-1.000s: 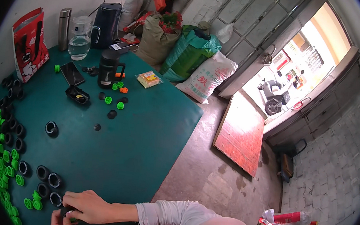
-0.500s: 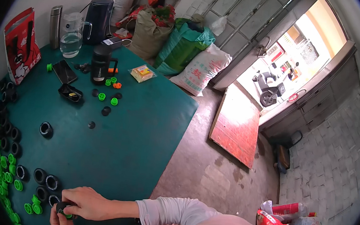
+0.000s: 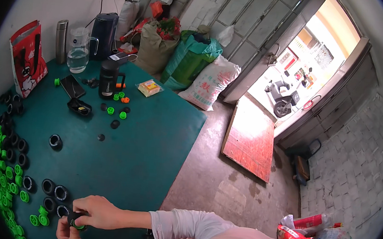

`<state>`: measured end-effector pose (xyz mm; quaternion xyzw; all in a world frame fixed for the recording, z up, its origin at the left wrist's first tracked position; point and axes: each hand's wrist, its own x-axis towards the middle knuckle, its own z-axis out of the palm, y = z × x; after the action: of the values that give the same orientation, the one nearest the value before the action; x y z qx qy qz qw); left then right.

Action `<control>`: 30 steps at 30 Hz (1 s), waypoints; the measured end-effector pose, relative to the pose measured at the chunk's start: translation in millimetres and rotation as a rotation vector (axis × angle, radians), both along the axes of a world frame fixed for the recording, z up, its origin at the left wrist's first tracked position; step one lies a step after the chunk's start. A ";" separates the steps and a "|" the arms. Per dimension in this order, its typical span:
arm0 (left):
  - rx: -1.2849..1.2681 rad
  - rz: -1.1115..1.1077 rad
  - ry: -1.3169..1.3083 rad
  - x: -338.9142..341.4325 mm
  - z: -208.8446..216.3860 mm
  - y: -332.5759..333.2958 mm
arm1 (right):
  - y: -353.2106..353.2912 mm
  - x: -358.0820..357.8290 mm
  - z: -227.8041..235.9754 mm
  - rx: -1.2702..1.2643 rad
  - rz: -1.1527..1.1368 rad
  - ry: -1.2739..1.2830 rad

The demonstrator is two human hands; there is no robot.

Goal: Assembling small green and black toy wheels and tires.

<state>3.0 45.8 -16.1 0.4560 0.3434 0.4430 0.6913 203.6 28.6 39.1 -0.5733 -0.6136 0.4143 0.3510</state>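
Low at the left, over the near part of the green-topped table, both of my hands are closed on one small black toy tire (image 3: 74, 219) with a bit of green wheel hub showing at its lower edge. My right hand (image 3: 100, 213) grips the tire from above, thumb and fingers pressed to its side. From below, my left hand (image 3: 68, 236) pinches it, partly cut off by the frame's lower edge. Close by lie loose black tires (image 3: 61, 193) and green hubs (image 3: 43, 220). A large heap of green hubs (image 3: 8, 188) spreads along the left edge.
One tire (image 3: 55, 142) stands apart mid-table. Farther back are a black mug (image 3: 107, 80), a phone (image 3: 72, 87), a water pitcher (image 3: 77, 58), a steel flask (image 3: 61, 42) and a packaged snack (image 3: 149, 88). Filled sacks (image 3: 211, 82) stand beyond the table.
The whole view has shifted slightly, so table items appear lower and farther right. Both hands still hold the tire and hub, with little visible change in grip.
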 end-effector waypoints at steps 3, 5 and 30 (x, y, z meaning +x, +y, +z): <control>-0.133 -0.066 -0.185 2.7 -6.9 -1.2 | 0.7 3.1 7.2 -0.126 -0.026 0.069; -0.097 -0.074 -0.060 5.2 -2.2 -0.9 | -0.1 3.7 0.8 -0.013 -0.045 -0.002; 0.062 0.052 0.084 3.8 11.1 -0.3 | -7.3 -15.0 -10.3 0.278 -0.007 -0.130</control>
<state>6.8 45.5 -5.1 0.4863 0.3698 0.4515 0.6503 188.6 21.2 28.8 -0.5470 -0.6846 0.2862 0.3876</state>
